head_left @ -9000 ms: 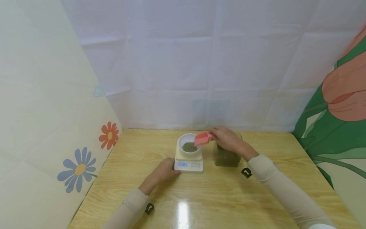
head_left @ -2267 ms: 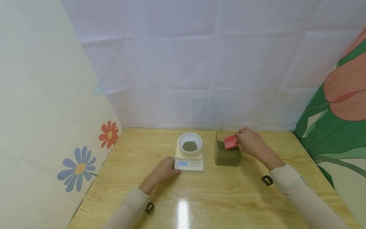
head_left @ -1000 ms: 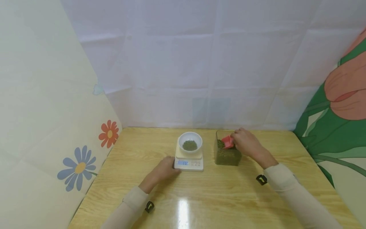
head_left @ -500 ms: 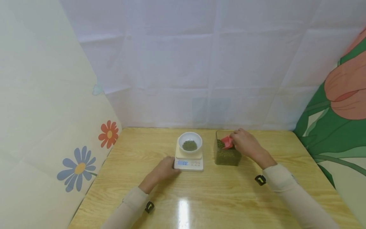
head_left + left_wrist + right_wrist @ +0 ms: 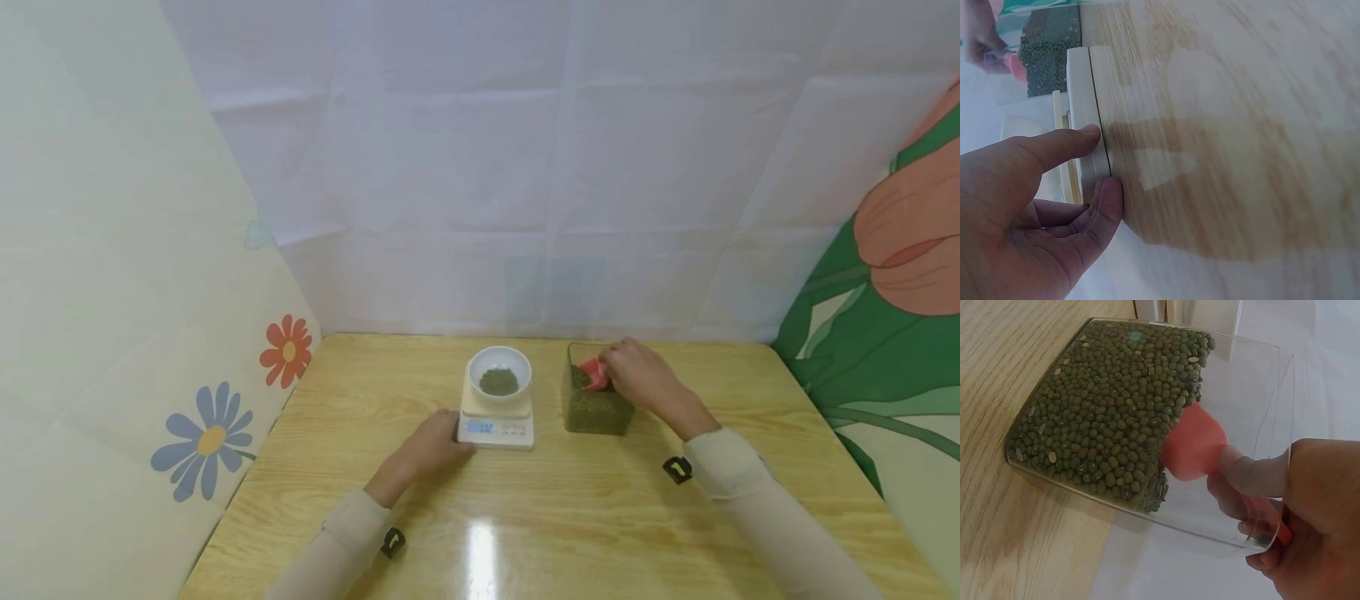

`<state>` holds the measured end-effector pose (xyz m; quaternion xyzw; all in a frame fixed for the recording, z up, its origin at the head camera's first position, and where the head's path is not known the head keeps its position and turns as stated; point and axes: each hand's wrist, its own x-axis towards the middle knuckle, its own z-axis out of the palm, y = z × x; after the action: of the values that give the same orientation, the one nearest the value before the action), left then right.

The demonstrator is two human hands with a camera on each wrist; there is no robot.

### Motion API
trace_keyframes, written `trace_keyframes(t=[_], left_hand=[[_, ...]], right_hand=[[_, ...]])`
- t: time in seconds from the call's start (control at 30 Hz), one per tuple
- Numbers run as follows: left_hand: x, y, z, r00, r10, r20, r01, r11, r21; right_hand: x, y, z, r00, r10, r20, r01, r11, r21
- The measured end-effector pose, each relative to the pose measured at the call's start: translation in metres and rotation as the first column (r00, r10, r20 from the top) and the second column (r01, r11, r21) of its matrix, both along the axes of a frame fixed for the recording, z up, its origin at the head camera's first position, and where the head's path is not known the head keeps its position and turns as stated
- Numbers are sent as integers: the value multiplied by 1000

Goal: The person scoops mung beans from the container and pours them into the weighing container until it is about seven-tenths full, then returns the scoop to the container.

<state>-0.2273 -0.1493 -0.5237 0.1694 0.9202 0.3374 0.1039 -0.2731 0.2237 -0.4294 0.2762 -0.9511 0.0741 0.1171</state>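
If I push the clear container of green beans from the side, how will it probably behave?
The clear container would probably feel heavy for its size, because green beans fill much of it. It stands upright on the table with this load low, so it may slide rather than tip. Its smooth-looking walls could be slippery.

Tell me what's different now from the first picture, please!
The right hand moved the pink scoop right, from the edge of the white bowl into the clear container, where it touches the green beans. The left hand still holds the scale, with the bowl on top.
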Motion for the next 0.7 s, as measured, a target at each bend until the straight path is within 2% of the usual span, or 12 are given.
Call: trace_keyframes(t=[0.37,0.7], left_hand=[[0,0,0,1000,-3,-21,3,1000,-17],[-1,-1,-3,1000,-8,-17,8,1000,0]], right_hand=[[-3,0,0,999,-15,41,16,1000,-26],[-3,-1,2,998,-15,54,17,1000,-21]])
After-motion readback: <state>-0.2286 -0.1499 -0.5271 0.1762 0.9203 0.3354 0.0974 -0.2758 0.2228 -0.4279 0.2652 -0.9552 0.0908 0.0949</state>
